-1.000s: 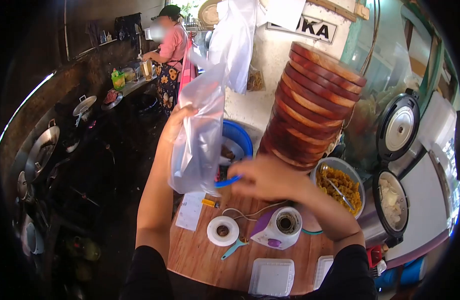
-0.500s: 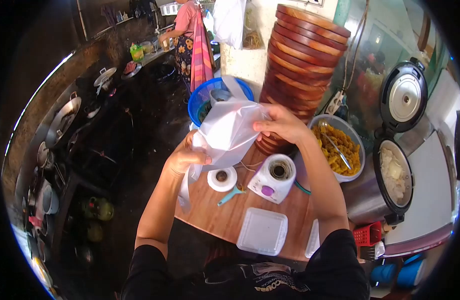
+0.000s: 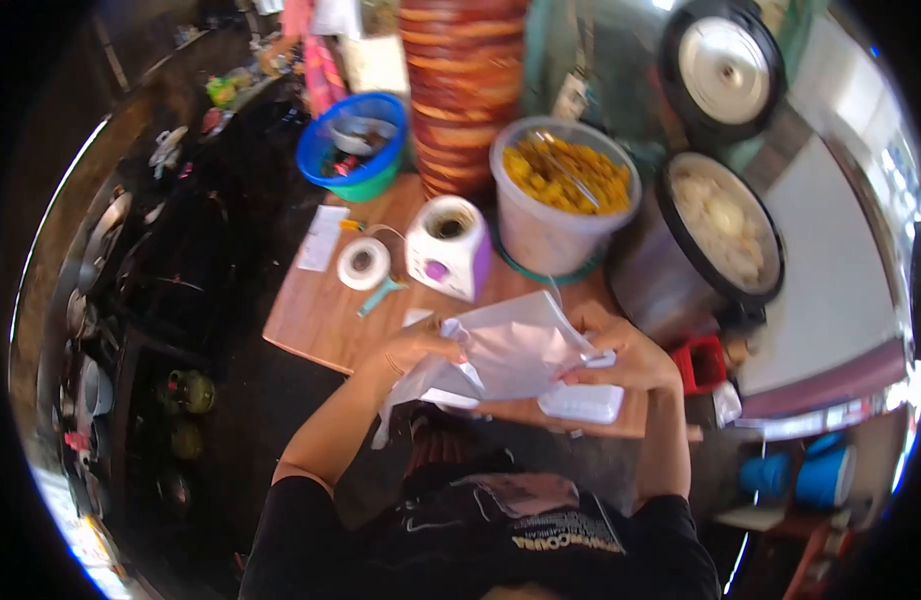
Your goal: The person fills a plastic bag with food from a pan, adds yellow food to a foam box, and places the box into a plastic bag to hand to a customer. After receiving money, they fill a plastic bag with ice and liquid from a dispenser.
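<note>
A translucent white plastic bag (image 3: 511,345) is stretched between my hands, low over the table's front edge. My left hand (image 3: 421,350) pinches its left side, with a loose strip hanging below. On the right side my right hand (image 3: 621,352) grips the bag near its edge. Under and beside the bag lies a clear plastic container (image 3: 583,403), partly hidden. Beyond the bag stands a white and purple blender base (image 3: 449,250), with a white round lid (image 3: 364,263) and a light blue peeler (image 3: 381,298) to its left.
A tub of yellow food (image 3: 566,200) and a large rice cooker (image 3: 701,240) stand at the right. Behind are a blue basket (image 3: 353,150) and a tall stack of round wooden pieces (image 3: 464,100). A red basket (image 3: 699,363) is beyond my right hand. A person's arm shows at the upper left.
The view has turned right and down. Both hands have brought the bag lower and closer to my body, and it is spread flatter between them.
</note>
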The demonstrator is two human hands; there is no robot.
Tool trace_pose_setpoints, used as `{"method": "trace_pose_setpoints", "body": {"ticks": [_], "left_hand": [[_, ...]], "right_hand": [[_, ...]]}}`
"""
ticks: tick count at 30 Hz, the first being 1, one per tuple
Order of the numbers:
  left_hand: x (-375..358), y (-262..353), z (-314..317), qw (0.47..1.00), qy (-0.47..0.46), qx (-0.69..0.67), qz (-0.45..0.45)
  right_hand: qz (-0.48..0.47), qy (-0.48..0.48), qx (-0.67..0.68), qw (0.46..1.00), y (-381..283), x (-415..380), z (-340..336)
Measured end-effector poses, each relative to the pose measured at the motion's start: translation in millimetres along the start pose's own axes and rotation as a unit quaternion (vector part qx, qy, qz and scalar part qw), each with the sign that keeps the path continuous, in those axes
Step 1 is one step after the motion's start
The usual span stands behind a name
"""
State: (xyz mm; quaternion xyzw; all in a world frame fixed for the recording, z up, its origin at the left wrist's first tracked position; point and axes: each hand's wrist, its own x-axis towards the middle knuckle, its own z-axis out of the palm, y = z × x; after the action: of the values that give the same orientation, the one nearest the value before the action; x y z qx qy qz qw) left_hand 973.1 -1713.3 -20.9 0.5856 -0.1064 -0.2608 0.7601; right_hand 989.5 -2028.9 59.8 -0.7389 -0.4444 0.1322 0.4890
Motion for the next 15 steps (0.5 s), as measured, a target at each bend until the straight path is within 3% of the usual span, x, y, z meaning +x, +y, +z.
{"method": "trace_pose_setpoints", "body": {"ticks": [2, 6, 8, 11, 12, 13, 14, 15], "left_hand": [[12, -15, 28, 0.998, 0.0, 0.02, -0.066], [23, -29, 74, 0.979, -0.078, 0.054, -0.183], [34, -58, 73, 0.972, -0.105, 0.074, -0.195], [51, -73, 80, 0.942, -0.135, 0.132, -0.276], [55, -90, 80, 0.957, -0.086, 0.226, -0.158], [57, -98, 84, 0.949, -0.037, 0.312, -0.037], [57, -104, 86, 0.948, -0.044, 0.313, -0.042], [61, -105, 90, 0.859, 0.104, 0.493, 0.091]], "right_hand": [[0.056, 0.054, -0.021, 0.997, 6, -45, 7], [0.029, 0.092, 0.007, 0.995, 25, -107, 23], [0.226, 0.057, 0.255, 0.938, 33, -131, 32], [0.268, 0.138, 0.389, 0.871, 62, -154, 55], [0.274, 0.181, 0.448, 0.831, 72, -158, 62], [0.295, 0.206, 0.437, 0.825, 79, -158, 69], [0.296, 0.212, 0.44, 0.821, 85, -160, 76], [0.302, 0.242, 0.443, 0.809, 91, -162, 80]]}}
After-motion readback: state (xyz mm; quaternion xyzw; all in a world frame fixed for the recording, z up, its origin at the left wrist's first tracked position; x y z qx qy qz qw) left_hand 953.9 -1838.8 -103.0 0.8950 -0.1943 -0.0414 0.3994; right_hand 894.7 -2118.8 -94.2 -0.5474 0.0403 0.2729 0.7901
